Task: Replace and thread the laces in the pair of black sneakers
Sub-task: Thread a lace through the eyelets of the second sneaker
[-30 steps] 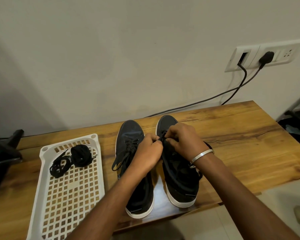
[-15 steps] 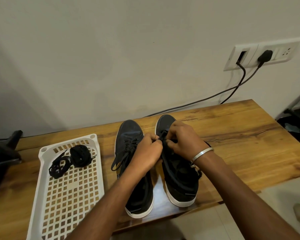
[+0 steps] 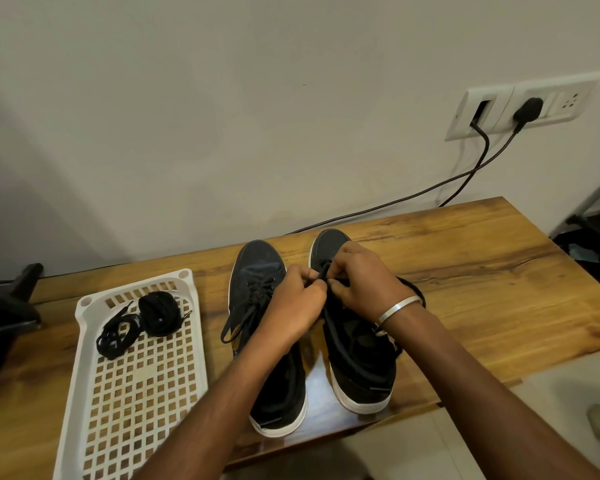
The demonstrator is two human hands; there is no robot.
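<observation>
Two black sneakers with white rubber soles are sitting side by side on a glossy wooden table (image 3: 465,271), toes pointing toward the wall. The right sneaker (image 3: 361,368) is serving as the landmark here. Its upper is looking matte and fabric-like, with a rounded toe cap. Over its lacing area, both hands are meeting: the left hand (image 3: 293,306) is curling its fingers and pinching a thin black lace (image 3: 323,270), while the right hand (image 3: 364,278), wearing a smooth metal bangle (image 3: 397,308) at the wrist, is pinching the same lace from the other side. The left sneaker (image 3: 257,271) is lying just left of the right sneaker, its laces loosened and one loop trailing off its side. Further left of the right sneaker, a white plastic lattice tray (image 3: 132,393) is holding two bundles of spare black laces (image 3: 142,320) near its far end.
</observation>
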